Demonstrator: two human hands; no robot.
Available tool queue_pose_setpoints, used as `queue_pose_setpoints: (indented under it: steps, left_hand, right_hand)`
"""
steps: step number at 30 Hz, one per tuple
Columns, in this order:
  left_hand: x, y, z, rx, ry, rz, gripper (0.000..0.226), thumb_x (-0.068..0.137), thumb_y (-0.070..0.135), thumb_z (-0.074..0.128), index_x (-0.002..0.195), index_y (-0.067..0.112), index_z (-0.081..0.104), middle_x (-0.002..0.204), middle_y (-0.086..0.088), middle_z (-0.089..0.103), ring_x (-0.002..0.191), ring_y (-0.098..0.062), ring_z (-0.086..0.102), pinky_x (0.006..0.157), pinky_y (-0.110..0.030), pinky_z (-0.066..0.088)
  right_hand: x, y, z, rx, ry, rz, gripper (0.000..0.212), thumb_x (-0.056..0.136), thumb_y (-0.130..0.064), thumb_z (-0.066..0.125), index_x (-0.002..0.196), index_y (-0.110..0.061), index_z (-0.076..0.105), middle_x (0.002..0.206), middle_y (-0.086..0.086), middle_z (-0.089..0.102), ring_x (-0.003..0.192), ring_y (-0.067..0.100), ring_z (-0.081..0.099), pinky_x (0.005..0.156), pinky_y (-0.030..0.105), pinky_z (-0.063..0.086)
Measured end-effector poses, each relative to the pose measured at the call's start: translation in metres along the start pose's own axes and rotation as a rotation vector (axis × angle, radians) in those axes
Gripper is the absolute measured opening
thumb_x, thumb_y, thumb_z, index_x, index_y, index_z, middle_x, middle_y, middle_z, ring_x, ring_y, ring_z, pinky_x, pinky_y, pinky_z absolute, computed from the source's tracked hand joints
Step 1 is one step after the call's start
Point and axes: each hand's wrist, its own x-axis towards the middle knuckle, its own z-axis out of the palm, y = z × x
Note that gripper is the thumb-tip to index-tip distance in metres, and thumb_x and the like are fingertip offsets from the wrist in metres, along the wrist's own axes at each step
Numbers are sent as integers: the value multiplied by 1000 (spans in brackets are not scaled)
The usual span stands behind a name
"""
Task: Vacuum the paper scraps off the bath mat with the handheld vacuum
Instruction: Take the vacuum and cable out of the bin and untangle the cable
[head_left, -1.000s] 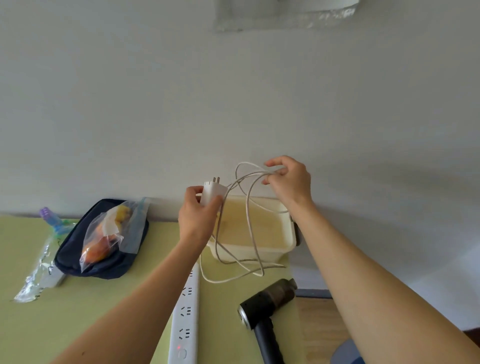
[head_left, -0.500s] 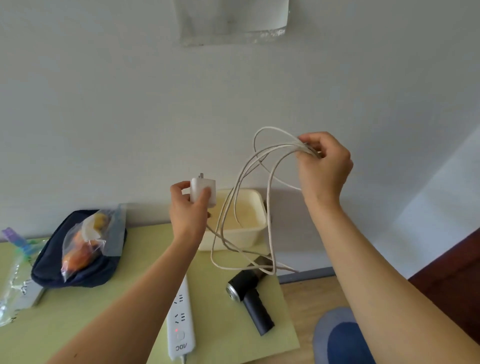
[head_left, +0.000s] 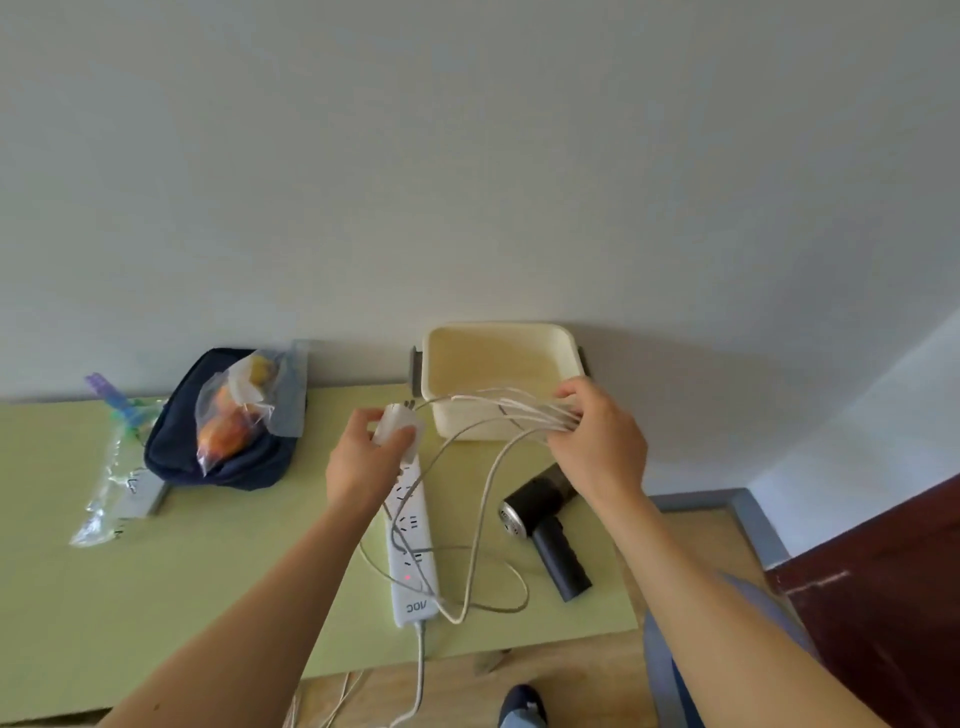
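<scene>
Two hands work a white cable (head_left: 524, 410) above the green counter (head_left: 182, 571). The left hand (head_left: 363, 457) is curled round a white plug (head_left: 397, 423), thumb on one side and fingers on the other, its prongs pointing toward 1 o'clock. It hovers over the far end of a white strip (head_left: 410, 540), which shows a red light. The right hand (head_left: 602, 441), at 3 o'clock from the left, pinches several cable loops together between thumb and fingers. The slack hangs down and trails across the strip onto the counter. The black vacuum (head_left: 543, 530) lies on the counter untouched, at 6 o'clock below the right hand and at 3 o'clock from the strip. A cream tub (head_left: 498, 358) sits against the wall at 12 o'clock from the vacuum. At 9 o'clock from the left hand lies a navy pouch (head_left: 208, 457) with a clear bag (head_left: 234, 415) of orange items on top. At 5 o'clock on the floor a blue-grey mat (head_left: 655, 670) shows, mostly hidden by the right forearm.
</scene>
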Motion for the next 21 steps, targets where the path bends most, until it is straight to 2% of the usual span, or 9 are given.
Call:
queue_pose_setpoints:
  steps: [3, 6, 9, 12, 16, 21]
  left_hand:
    - [9, -21, -8, 133, -85, -68, 35, 79, 30, 68, 110, 22, 55, 97, -6, 65, 74, -27, 65, 75, -43, 58]
    - [18, -34, -12, 254, -144, -113, 40, 76, 24, 70, 114, 18, 60, 96, -7, 67, 80, -30, 65, 76, -39, 57]
    - [28, -41, -12, 364, -175, -111, 38, 77, 19, 69, 114, 15, 63, 94, -7, 65, 83, -27, 60, 75, -32, 50]
    - [37, -42, -8, 484, -182, -81, 37, 79, 21, 68, 114, 13, 60, 94, -5, 61, 85, -25, 57, 73, -30, 48]
    - [50, -37, -2, 624, -184, -26, 39, 80, 21, 66, 118, 13, 58, 103, -9, 64, 83, -23, 53, 71, -29, 44]
    - [67, -30, 7, 827, -255, -62, 29, 81, 25, 59, 108, 14, 62, 91, -5, 61, 83, -25, 56, 69, -29, 46]
  right_hand:
    - [-6, 7, 22, -58, -160, 43, 33, 81, -17, 63, 108, -33, 53, 87, -9, 65, 78, 19, 60, 62, 29, 45]
    - [-7, 12, 32, -103, -250, 56, 25, 82, -17, 62, 103, -29, 56, 87, -6, 66, 80, 19, 61, 68, 33, 52]
    - [-3, 16, 37, -119, -267, 42, 15, 84, -16, 62, 95, -25, 59, 84, -5, 65, 79, 21, 60, 68, 33, 52]
    - [1, 21, 42, -138, -272, 27, 10, 83, -16, 61, 88, -24, 58, 77, -5, 62, 75, 22, 59, 64, 32, 50]
    - [6, 28, 47, -149, -296, 4, 6, 84, -17, 61, 84, -22, 56, 73, -4, 60, 73, 23, 57, 62, 32, 49]
    - [13, 34, 50, -158, -335, -40, 6, 83, -18, 61, 88, -22, 59, 71, -4, 61, 70, 21, 59, 61, 29, 46]
